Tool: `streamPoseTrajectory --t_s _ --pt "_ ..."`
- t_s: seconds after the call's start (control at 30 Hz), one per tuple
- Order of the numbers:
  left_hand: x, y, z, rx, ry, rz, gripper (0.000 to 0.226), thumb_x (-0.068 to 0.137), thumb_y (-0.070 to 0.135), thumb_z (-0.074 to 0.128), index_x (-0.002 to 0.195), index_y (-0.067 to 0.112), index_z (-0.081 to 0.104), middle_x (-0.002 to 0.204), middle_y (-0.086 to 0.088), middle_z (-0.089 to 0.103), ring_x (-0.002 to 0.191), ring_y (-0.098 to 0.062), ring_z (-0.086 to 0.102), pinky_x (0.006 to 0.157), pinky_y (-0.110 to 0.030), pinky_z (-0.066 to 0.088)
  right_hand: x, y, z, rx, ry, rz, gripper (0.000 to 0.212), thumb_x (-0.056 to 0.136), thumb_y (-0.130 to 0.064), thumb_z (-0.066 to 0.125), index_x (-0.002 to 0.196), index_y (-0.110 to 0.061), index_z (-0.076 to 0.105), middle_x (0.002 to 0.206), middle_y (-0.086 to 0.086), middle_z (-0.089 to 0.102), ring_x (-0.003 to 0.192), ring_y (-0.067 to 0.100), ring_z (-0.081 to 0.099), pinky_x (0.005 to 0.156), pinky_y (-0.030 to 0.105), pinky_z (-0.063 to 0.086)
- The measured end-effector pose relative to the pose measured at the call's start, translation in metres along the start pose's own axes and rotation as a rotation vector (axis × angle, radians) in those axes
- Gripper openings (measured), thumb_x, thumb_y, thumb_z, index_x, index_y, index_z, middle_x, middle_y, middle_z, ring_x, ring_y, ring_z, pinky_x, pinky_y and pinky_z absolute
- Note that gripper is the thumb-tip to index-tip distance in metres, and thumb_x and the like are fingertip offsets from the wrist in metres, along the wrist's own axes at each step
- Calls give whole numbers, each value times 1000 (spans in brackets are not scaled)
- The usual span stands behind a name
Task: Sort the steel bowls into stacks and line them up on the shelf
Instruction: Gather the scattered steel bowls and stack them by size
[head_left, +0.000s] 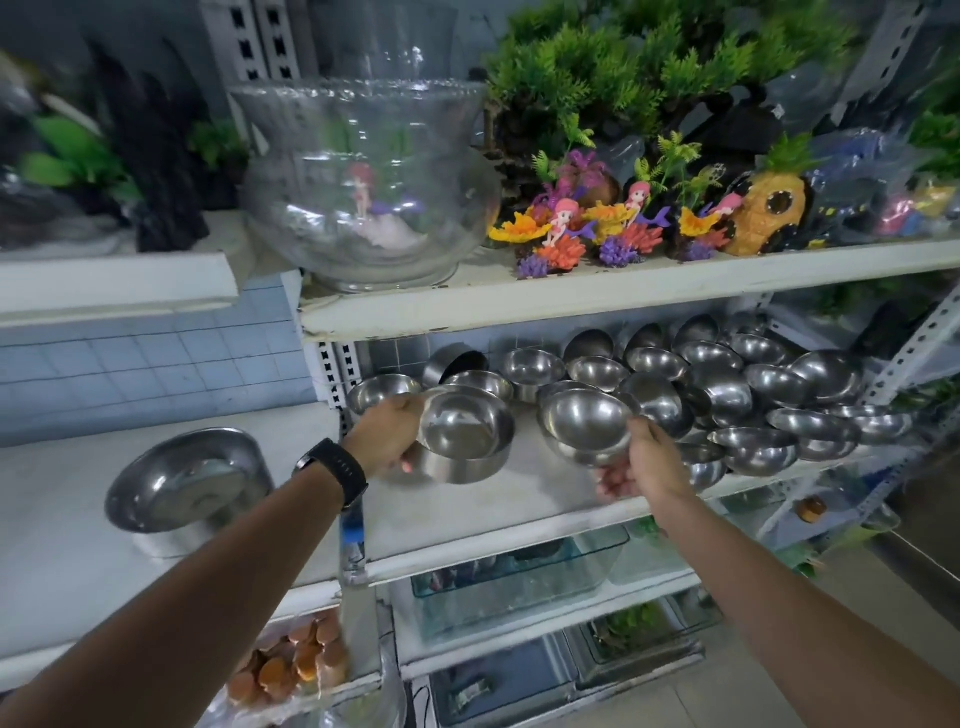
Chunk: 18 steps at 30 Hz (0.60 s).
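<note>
Head view: my left fingers (407, 464) curl under the base of a flat-bottomed steel bowl (467, 436), with the thumb on its near rim. My left hand (387, 439) grips it tilted toward me, low over the front of the shelf (519, 512). My right fingers (615, 475) wrap beneath a round-bottomed steel bowl (584, 426), thumb hooked over its right rim, and my right hand (647, 462) holds it beside the first bowl with a narrow gap between the two. A black watch (332, 470) sits on my left wrist.

Right behind both held bowls the loose bowls (727, 384) crowd the back and right of the shelf. Some sit upright, some are tipped on edge, and several overlap or nest. One lies so close behind my right-hand bowl that I cannot tell whether they touch. A slotted metal post (904, 358) closes off the right end.

Close overhead runs the upper shelf (571, 293), carrying a big glass fishbowl (371, 182), mermaid figures (558, 221) on coloured coral, a pineapple house (769, 213) and green plastic plants (649, 62).

Left of the shelf, the white desk (52, 519) carries a large steel dish (187, 480). Below my arms are glass tanks (514, 577) on lower shelves.
</note>
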<state>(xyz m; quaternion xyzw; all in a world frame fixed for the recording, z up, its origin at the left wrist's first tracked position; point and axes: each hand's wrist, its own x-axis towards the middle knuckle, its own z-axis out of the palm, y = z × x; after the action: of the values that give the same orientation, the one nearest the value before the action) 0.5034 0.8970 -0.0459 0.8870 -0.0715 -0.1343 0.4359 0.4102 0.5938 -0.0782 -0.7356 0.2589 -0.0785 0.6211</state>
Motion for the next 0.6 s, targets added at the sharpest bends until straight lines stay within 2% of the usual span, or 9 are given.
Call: streamPoseTrajectory --t_s 0.07,0.2,0.33,0.47,0.6 --pt "-11 -4 -9 -35 55 -37 35 108 31 35 127 20 61 56 -4 57 46 -16 49 36 -20 32 2 -7 2 0 -40 -6 33 110 -35 33 120 -9 51 85 37 67 52 30 63 56 44 58" --pt "-32 -6 -18 -113 176 -122 36 107 34 35 113 13 63 51 -5 59 39 -17 52 38 -21 36 12 -9 12 -1 -87 -6 39 110 -37 31 120 -5 51 79 36 67 48 31 62 49 40 56" --pt "-50 -10 -16 -100 209 -222 38 107 35 30 125 17 59 57 -10 60 33 -13 50 35 -19 32 16 2 23 -36 -153 22 48 109 -39 29 117 1 53 71 30 67 46 31 62 47 37 55" --pt "-63 -13 -12 -110 230 -247 41 108 33 28 130 15 57 50 -6 58 33 -13 49 34 -19 32 13 17 24 -55 -170 45 46 109 -39 28 121 -2 53 63 23 66 44 29 60 44 34 52" --pt "-67 -14 -12 -133 254 -265 42 109 37 28 127 14 59 47 -6 58 31 -12 48 34 -17 32 15 28 19 -48 -167 64 51 109 -39 26 122 1 54 58 21 65 42 29 59 42 35 52"
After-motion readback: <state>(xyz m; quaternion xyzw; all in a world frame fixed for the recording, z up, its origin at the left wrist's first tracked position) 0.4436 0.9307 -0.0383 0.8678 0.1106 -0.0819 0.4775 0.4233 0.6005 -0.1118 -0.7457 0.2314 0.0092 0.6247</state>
